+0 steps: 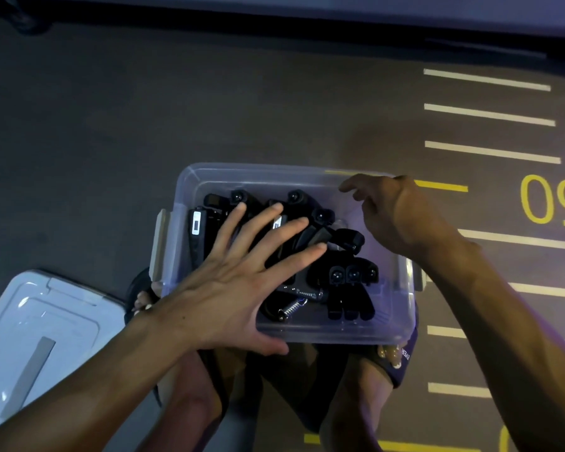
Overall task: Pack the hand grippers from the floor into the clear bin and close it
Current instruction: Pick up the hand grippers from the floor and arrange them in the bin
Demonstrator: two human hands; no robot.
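Observation:
The clear bin (294,177) stands open on the dark floor in front of my feet. Several black hand grippers (351,282) lie piled inside it, one showing a metal spring (291,308). My left hand (238,282) is spread flat, fingers apart, over the grippers on the bin's left half. My right hand (395,213) hovers over the bin's far right corner with fingers loosely curled and nothing visible in it. The bin's white lid (36,340) lies on the floor to the left, apart from the bin.
White and yellow painted lines (490,115) and a yellow number (548,200) mark the floor to the right. My sandalled feet (395,363) sit just behind the bin. A dark wall base runs along the far edge.

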